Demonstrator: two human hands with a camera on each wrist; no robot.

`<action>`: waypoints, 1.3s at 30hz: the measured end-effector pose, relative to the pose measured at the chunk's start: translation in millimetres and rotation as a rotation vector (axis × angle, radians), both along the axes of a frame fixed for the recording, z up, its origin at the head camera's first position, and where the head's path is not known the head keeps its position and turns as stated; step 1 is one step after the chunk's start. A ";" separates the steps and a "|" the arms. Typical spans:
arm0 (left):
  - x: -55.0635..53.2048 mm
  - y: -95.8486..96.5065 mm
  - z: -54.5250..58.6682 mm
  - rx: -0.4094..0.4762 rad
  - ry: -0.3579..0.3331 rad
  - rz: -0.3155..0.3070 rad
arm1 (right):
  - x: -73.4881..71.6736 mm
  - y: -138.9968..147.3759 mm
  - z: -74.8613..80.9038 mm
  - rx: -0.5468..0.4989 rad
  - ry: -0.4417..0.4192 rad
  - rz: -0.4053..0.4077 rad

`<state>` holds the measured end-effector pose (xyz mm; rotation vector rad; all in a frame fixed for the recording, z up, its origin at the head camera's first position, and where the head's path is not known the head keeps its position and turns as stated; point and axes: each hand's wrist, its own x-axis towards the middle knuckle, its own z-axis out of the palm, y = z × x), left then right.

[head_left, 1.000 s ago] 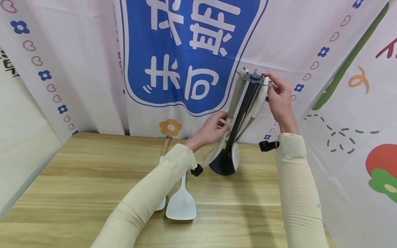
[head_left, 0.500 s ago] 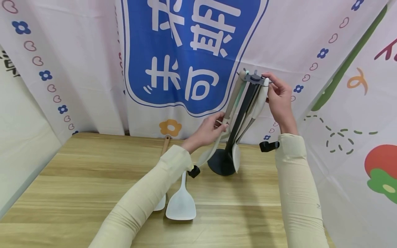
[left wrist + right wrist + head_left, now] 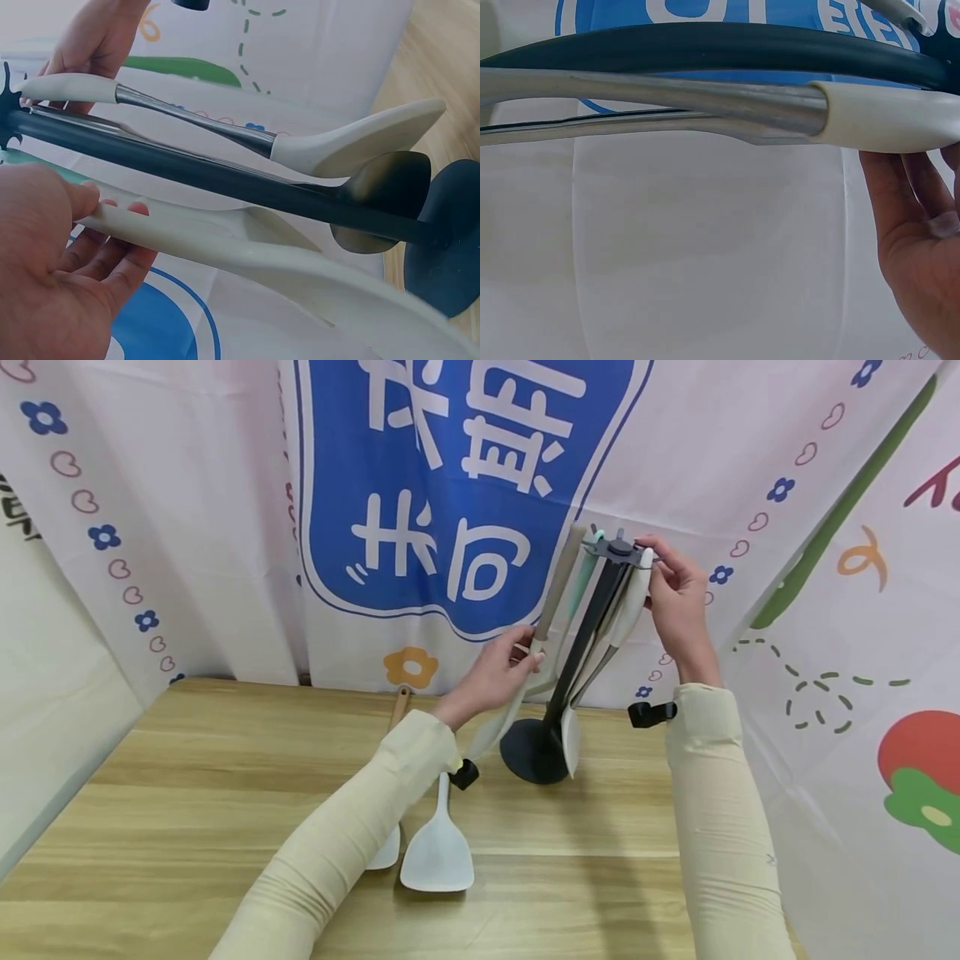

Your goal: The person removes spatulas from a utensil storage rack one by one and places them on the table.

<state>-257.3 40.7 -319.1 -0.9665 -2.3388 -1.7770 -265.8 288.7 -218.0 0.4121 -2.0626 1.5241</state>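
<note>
A dark utensil rack (image 3: 578, 647) stands on the table, with hooks on top and a round base. My left hand (image 3: 491, 675) holds a cream cooking utensil (image 3: 247, 259) with a taupe handle (image 3: 558, 585), just left of the hooks. Its broad head points down toward the table. My right hand (image 3: 678, 597) pinches the rack's top at the right, beside a white-handled ladle (image 3: 322, 150) hanging there. Also on the rack are a mint-handled utensil (image 3: 579, 583) and, in the left wrist view, a dark ladle (image 3: 386, 199).
A white turner (image 3: 438, 852) lies on the wooden table (image 3: 187, 793), in front of the rack. Beside it, a wooden-handled utensil (image 3: 401, 702) is partly hidden under my left sleeve. A printed curtain (image 3: 352, 652) hangs close behind the rack.
My left hand has moved a little left with the cream utensil, and the handle's top has come away from the hooks. The right hand has stayed at the rack's top.
</note>
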 end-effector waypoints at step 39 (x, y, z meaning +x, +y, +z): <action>12.1 -39.3 -12.6 0.125 0.022 0.165 | 0.6 -2.3 2.5 -0.078 -0.028 0.064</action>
